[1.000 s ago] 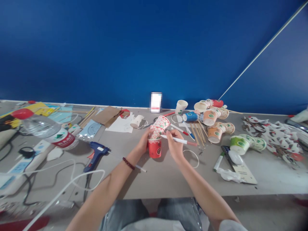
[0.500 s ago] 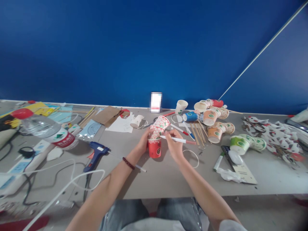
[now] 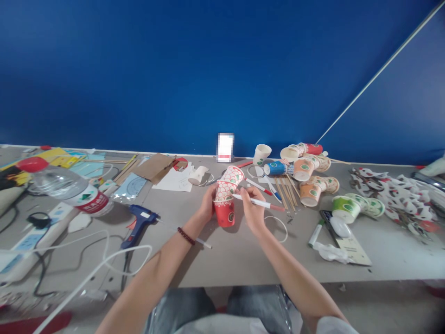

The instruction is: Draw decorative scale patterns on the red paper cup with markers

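In the middle of the table, my left hand is closed round the left side of some joined paper cups, red at the bottom with a red-and-white scale pattern above. The upper cup leans to the right, its top facing up. My right hand pinches a white marker pen with a reddish rear end. The pen's tip points left and is at the cups' right side; whether it touches them I cannot tell. A dark beaded bracelet is on my left wrist.
A blue glue gun, a lying water bottle and a power strip are on the left. To the right are wooden sticks, orange joined cups, a green cup and heaped white-and-red cutouts. A phone leans against the wall.
The cups have turned slightly in my left hand, their red bottom shifting a little right. My right hand still holds the pen at nearly the same place.
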Tool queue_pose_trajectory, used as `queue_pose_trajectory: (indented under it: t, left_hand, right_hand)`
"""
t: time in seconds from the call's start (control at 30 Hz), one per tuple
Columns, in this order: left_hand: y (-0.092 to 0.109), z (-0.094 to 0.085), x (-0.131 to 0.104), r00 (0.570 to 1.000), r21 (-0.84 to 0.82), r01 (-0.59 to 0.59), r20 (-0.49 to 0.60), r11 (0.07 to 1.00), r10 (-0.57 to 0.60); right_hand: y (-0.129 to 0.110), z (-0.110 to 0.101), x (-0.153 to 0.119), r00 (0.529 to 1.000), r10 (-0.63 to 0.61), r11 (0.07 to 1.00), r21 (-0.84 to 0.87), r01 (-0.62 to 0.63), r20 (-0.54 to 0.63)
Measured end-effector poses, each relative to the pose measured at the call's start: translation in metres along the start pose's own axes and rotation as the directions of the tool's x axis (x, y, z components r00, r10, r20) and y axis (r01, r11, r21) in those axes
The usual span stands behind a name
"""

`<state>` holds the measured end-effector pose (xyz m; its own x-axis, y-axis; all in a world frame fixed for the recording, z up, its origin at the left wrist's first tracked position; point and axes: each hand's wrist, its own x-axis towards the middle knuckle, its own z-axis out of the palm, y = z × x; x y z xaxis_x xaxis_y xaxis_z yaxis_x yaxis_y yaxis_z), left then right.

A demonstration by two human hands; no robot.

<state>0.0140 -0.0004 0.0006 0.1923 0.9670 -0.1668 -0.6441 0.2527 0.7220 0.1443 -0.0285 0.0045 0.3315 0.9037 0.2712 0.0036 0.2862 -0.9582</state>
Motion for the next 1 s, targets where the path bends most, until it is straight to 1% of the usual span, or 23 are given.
queue_pose_trajectory:
  t: [0.07, 0.17, 0.33, 0.43, 0.53, 0.63, 0.8, 1.0]
  left_hand:
    - [-0.001, -0.001, 0.002, 1.0, -0.011, -0.003, -0.005, 1.0, 0.002]
    - [-0.003, -0.003, 0.004, 0.999, -0.016, -0.042, -0.011, 0.999, 0.041]
    - [0.0, 0.0, 0.001, 0.994, 0.005, -0.095, 0.053, 0.995, 0.095]
    - [0.003, 0.004, -0.004, 0.994, 0.008, -0.081, 0.072, 0.997, 0.081]
    - [0.006, 0.009, -0.009, 0.998, 0.029, -0.062, 0.033, 0.998, 0.061]
    - [0.009, 0.012, -0.012, 0.999, 0.032, -0.049, 0.004, 0.998, 0.048]
    - [0.008, 0.013, -0.014, 0.999, 0.023, -0.038, -0.01, 0.999, 0.038]
    - [0.007, 0.011, -0.014, 0.999, 0.026, -0.036, -0.003, 0.999, 0.036]
  right_hand:
    - [0.001, 0.0, 0.0, 1.0, 0.002, 1.0, 0.016, -0.002, -0.009]
    - [0.0, 0.0, 0.0, 1.0, 0.003, 0.999, 0.033, -0.002, -0.023]
    - [-0.004, 0.0, -0.002, 1.0, 0.015, 0.999, 0.044, -0.015, -0.009]
    - [-0.007, 0.001, -0.003, 1.0, 0.016, 0.998, 0.059, -0.016, -0.001]
    - [-0.007, 0.002, -0.003, 1.0, -0.01, 0.997, 0.072, 0.011, -0.002]
    - [-0.007, 0.002, -0.003, 1.0, -0.028, 0.999, 0.039, 0.028, 0.011]
    - [-0.007, 0.0, -0.005, 0.997, -0.056, 0.994, -0.093, 0.061, 0.053]
    - [-0.009, 0.0, -0.005, 0.997, -0.045, 0.992, -0.113, 0.052, 0.065]
